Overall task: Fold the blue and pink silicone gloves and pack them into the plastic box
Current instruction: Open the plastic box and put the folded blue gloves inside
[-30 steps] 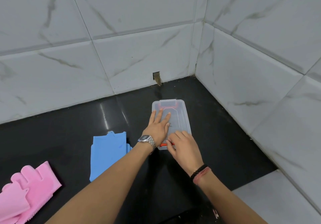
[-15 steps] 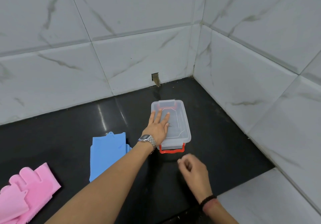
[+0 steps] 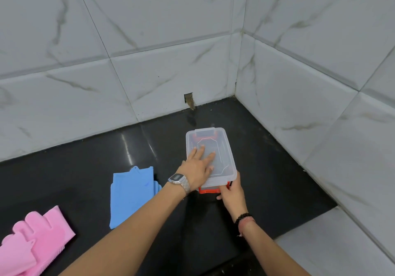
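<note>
A clear plastic box (image 3: pixel 222 147) with its lid on and red clips stands on the black counter near the corner. My left hand (image 3: pixel 198 166) lies flat on the lid, fingers straight. My right hand (image 3: pixel 232 190) grips the box's near right corner, at the red clip (image 3: pixel 208 190). The blue gloves (image 3: pixel 130 192) lie flat to the left of the box. The pink gloves (image 3: pixel 32 241) lie at the far left, near the counter's front.
White marble-look tiled walls (image 3: pixel 299 115) close the counter at the back and right. A small notch (image 3: pixel 189 100) sits in the back wall behind the box. A white ledge (image 3: pixel 333 248) borders the black counter (image 3: pixel 74 181) at the lower right.
My right hand left the box's near end, drew back toward me, then returned to grip the near right corner at the red clip. My left hand stayed on the lid.
</note>
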